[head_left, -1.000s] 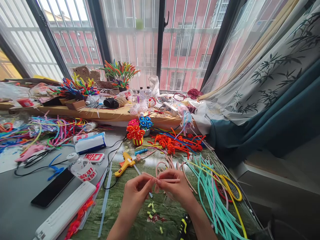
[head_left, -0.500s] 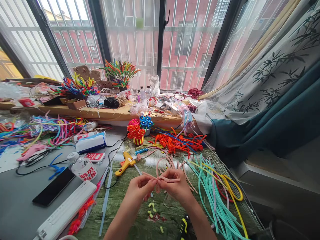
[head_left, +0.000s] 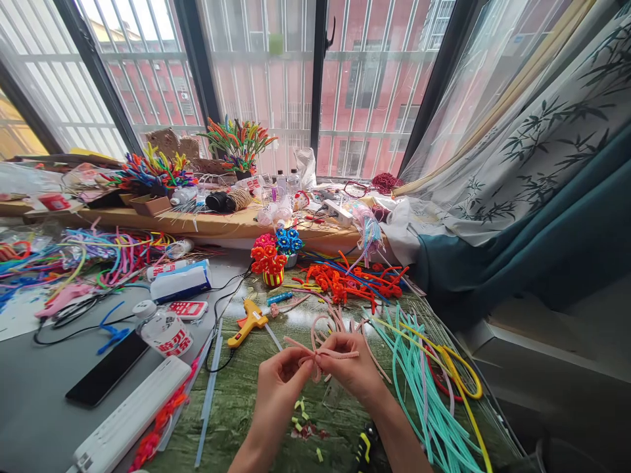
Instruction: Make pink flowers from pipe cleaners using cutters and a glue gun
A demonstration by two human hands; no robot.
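Near the middle of the green table, a pale pink fuzzy stem (head_left: 340, 355) is bent into small loops. My left hand (head_left: 283, 378) pinches it from the left between thumb and fingers. From the right, my right hand (head_left: 349, 368) pinches the same piece, its fingertips close to those of my left hand. One stem end points up and left, another sticks out to the right across my right hand. More pink stems (head_left: 367, 338) lie just behind my right hand. A yellow glue gun (head_left: 249, 323) rests on the table to the left of both hands.
Turquoise stems (head_left: 424, 394) and yellow ones lie on the right. Red stems (head_left: 340, 282) and potted fuzzy flowers (head_left: 269, 259) stand behind. At left are a bottle (head_left: 165, 330), a black phone (head_left: 106, 368) and a white power strip (head_left: 133, 410). Black-yellow cutters (head_left: 365, 447) lie in front.
My left hand has shifted slightly right and turned, its fingers more upright. The pink loops between my hands show more clearly and sit a little further right.
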